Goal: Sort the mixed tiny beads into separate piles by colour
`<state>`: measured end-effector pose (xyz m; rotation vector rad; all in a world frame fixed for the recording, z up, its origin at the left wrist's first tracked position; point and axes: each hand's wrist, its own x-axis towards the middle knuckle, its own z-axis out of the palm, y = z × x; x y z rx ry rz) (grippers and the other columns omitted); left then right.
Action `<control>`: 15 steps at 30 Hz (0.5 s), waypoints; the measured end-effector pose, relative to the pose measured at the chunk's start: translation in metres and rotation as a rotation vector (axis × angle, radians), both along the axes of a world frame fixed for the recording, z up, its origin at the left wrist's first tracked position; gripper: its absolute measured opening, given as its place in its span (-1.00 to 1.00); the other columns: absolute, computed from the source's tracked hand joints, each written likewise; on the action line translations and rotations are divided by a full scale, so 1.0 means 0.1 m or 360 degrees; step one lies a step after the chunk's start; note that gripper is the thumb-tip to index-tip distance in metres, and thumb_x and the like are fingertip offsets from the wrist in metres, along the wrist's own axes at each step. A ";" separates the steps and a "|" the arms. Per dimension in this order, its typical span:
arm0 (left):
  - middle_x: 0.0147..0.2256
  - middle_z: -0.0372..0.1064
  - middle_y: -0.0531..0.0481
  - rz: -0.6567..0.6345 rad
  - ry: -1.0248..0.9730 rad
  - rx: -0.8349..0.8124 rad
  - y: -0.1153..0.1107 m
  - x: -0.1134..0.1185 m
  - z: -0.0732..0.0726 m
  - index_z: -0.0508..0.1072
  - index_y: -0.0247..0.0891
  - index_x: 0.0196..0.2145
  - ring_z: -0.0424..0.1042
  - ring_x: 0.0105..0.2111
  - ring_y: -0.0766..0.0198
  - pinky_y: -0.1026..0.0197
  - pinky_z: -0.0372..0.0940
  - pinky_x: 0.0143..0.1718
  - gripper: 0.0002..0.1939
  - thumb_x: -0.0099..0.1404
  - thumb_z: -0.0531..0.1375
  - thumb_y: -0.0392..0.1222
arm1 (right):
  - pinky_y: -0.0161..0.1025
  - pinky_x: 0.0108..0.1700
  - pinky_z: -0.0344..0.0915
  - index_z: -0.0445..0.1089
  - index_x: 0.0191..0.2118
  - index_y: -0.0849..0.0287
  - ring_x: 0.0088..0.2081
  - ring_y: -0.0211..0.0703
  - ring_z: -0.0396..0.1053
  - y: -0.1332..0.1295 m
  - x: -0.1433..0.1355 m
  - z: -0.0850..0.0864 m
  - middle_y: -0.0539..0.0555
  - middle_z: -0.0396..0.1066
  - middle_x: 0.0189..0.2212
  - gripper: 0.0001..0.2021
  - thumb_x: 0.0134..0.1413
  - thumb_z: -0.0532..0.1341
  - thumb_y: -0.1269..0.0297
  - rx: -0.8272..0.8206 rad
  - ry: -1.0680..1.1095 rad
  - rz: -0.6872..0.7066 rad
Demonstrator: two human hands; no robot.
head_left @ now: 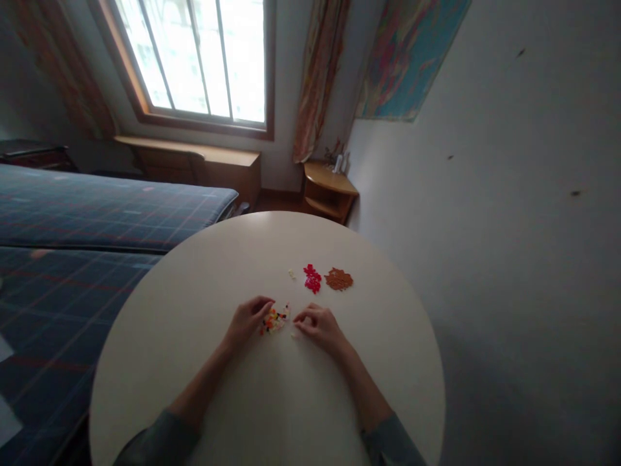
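A loose heap of small mixed pieces, in orange, black, yellow, red and pale tones, lies on the round white table between my hands. My left hand rests at the heap's left edge, its fingers bent and drawn together; anything in them is hidden. Just right of the heap, my right hand has thumb and fingertips closed in a pinch, too small to see into. A few pale pieces lie near its fingertips. Beyond the hands are a red pile, a brown pile and a few whitish pieces.
A bed with a dark plaid cover stands along the table's left side. Behind the table are a wooden desk and a corner shelf holding small items. A white wall runs along the right.
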<state>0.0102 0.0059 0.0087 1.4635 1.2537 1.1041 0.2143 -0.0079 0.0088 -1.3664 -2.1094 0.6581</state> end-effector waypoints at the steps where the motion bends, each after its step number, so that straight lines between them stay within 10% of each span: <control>1: -0.48 0.42 0.01 0.0004 0.0001 0.0015 0.00 0.00 -0.01 0.46 -0.29 -0.44 0.37 -0.45 0.27 0.28 0.25 -0.40 -0.75 0.03 0.17 -0.05 | -0.43 -0.43 0.11 0.46 -0.40 0.10 -0.53 -0.39 0.22 -0.01 0.00 0.02 -0.07 0.33 -0.48 -0.91 -0.11 0.23 0.32 0.0004 -0.0036 0.0032; 15: -0.44 0.28 0.04 0.0049 0.0068 0.0173 -0.02 0.06 -0.06 0.45 -0.30 -0.49 0.35 -0.53 0.37 0.31 0.30 -0.47 -0.84 0.04 0.18 -0.14 | -0.28 -0.22 0.00 0.43 -0.43 0.05 -0.30 -0.28 0.28 -0.07 -0.06 0.11 -0.08 0.33 -0.40 -0.87 -0.21 0.32 0.22 -0.0027 -0.0346 0.0032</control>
